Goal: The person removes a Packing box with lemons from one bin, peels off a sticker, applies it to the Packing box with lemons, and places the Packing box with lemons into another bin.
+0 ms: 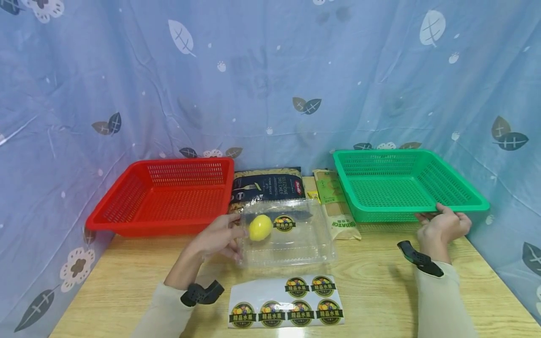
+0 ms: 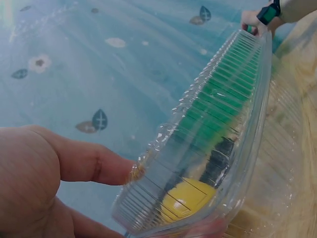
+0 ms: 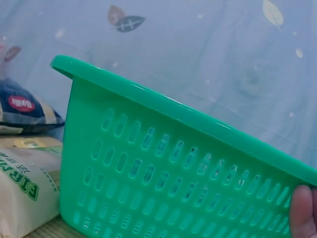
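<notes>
My left hand grips the left end of a clear plastic box, with a finger on the near side and a fingertip under it in the left wrist view. A yellow lemon shows inside the box, also seen through its ribbed wall in the left wrist view as a yellow lemon. On the lid sits a round black fruit sticker. At the right, my right hand holds the front rim of a green basket; only its fingertips show in the right wrist view.
A red basket stands at the left. Behind the box lie a dark pasta bag and, beside the green basket, a pale green-printed packet. A sheet of round stickers lies at the table's front. A blue patterned curtain hangs behind.
</notes>
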A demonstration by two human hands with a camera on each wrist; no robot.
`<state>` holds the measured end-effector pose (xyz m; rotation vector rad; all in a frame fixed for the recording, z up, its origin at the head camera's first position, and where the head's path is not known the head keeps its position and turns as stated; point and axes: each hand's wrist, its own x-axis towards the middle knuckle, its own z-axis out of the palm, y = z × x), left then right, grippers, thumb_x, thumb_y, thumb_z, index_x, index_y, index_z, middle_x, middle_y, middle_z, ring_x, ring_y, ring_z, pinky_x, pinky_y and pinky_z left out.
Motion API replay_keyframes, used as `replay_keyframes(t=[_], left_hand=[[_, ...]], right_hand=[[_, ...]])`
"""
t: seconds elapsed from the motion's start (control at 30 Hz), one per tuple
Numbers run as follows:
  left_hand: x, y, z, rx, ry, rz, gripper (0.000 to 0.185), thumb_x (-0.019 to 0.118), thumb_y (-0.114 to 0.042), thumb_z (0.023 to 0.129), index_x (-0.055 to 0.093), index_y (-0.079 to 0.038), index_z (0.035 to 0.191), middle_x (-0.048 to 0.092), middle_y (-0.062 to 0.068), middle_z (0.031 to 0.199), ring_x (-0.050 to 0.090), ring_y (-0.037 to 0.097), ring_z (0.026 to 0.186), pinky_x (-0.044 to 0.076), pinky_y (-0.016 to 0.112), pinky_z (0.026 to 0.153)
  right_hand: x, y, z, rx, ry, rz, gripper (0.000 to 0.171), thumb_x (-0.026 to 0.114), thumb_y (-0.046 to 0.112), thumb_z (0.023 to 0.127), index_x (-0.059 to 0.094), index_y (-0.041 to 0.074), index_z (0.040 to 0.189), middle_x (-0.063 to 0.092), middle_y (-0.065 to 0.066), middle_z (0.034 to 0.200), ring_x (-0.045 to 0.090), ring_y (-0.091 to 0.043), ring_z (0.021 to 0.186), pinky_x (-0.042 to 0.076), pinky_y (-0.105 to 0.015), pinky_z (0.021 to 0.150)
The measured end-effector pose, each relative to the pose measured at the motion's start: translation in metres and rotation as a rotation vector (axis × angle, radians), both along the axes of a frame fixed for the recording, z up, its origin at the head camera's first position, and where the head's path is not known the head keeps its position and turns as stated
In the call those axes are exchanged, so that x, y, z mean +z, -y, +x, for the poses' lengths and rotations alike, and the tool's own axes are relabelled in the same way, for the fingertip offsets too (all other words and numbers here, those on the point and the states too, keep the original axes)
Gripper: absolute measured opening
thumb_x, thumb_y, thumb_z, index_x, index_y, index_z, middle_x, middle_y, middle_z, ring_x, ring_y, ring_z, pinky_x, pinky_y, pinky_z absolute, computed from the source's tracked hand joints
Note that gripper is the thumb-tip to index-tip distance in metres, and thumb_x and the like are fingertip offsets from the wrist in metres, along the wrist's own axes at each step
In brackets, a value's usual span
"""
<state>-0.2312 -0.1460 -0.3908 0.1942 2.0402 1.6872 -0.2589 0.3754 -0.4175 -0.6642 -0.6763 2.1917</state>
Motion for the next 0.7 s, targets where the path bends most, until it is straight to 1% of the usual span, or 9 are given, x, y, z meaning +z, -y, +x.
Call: replay_keyframes(t=[0.1, 0.2, 0.33, 0.43, 0.5, 0.53, 0.63, 0.7], left_hand=[[0.004, 0.000, 0.002, 0.001, 0.000, 0.038, 0.085, 0.061, -0.009, 0.094, 0.008, 0.004, 0.159, 0.062, 0.030, 0.123, 0.065, 0.025, 0.057, 0.061, 0.039, 0.059], [0.007, -0.001, 0.004, 0.002, -0.012, 0.064, 0.084, 0.061, -0.009, 0.094, 0.010, 0.001, 0.160, 0.056, 0.031, 0.128, 0.066, 0.026, 0.057, 0.061, 0.040, 0.059], [0.012, -0.003, 0.004, 0.013, -0.037, 0.087, 0.083, 0.062, -0.010, 0.095, 0.013, -0.001, 0.161, 0.049, 0.030, 0.125, 0.066, 0.027, 0.059, 0.061, 0.039, 0.061], [0.015, -0.008, 0.002, 0.033, -0.047, 0.100, 0.084, 0.062, -0.011, 0.093, 0.014, -0.003, 0.161, 0.048, 0.029, 0.124, 0.067, 0.028, 0.060, 0.061, 0.038, 0.061], [0.017, -0.012, 0.000, 0.055, -0.054, 0.101, 0.083, 0.063, -0.011, 0.093, 0.016, -0.002, 0.161, 0.050, 0.027, 0.126, 0.067, 0.028, 0.060, 0.061, 0.037, 0.061], [0.019, -0.014, -0.001, 0.064, -0.055, 0.102, 0.082, 0.063, -0.011, 0.093, 0.016, -0.002, 0.160, 0.051, 0.028, 0.126, 0.067, 0.028, 0.060, 0.061, 0.037, 0.060], [0.026, -0.022, -0.005, 0.100, -0.072, 0.093, 0.081, 0.063, -0.011, 0.094, 0.018, -0.001, 0.160, 0.050, 0.026, 0.135, 0.068, 0.028, 0.059, 0.061, 0.037, 0.059], [0.031, -0.028, -0.009, 0.122, -0.088, 0.084, 0.081, 0.064, -0.011, 0.094, 0.019, -0.002, 0.160, 0.050, 0.026, 0.135, 0.069, 0.027, 0.059, 0.061, 0.036, 0.059]], right_hand=[[0.000, 0.000, 0.001, 0.006, -0.029, -0.008, 0.013, 0.042, 0.002, 0.102, 0.035, 0.010, 0.094, 0.039, -0.010, 0.058, 0.028, -0.027, 0.039, 0.040, -0.038, 0.036], [-0.001, 0.000, 0.001, 0.009, -0.040, -0.005, 0.014, 0.042, 0.001, 0.102, 0.035, 0.010, 0.094, 0.039, -0.011, 0.059, 0.028, -0.027, 0.041, 0.041, -0.038, 0.037], [-0.002, 0.000, 0.000, -0.003, -0.032, 0.006, 0.017, 0.044, 0.001, 0.102, 0.034, 0.010, 0.092, 0.039, -0.010, 0.060, 0.030, -0.026, 0.043, 0.042, -0.038, 0.037], [-0.003, 0.000, 0.000, -0.010, -0.021, 0.011, 0.017, 0.045, 0.002, 0.102, 0.033, 0.010, 0.093, 0.039, -0.010, 0.063, 0.030, -0.025, 0.044, 0.042, -0.038, 0.037], [-0.004, 0.000, -0.001, -0.011, -0.015, 0.011, 0.018, 0.045, 0.002, 0.102, 0.032, 0.011, 0.094, 0.039, -0.010, 0.065, 0.029, -0.025, 0.045, 0.042, -0.038, 0.038], [-0.004, 0.000, -0.001, -0.009, -0.014, 0.010, 0.018, 0.045, 0.002, 0.102, 0.032, 0.011, 0.095, 0.040, -0.010, 0.066, 0.029, -0.024, 0.046, 0.042, -0.038, 0.038], [-0.004, 0.000, -0.001, -0.008, -0.011, 0.006, 0.017, 0.045, 0.002, 0.102, 0.032, 0.011, 0.096, 0.042, -0.010, 0.068, 0.029, -0.024, 0.046, 0.042, -0.038, 0.038], [-0.004, 0.000, -0.001, -0.009, -0.011, 0.007, 0.017, 0.045, 0.002, 0.102, 0.032, 0.012, 0.097, 0.043, -0.009, 0.071, 0.030, -0.024, 0.046, 0.043, -0.038, 0.038]])
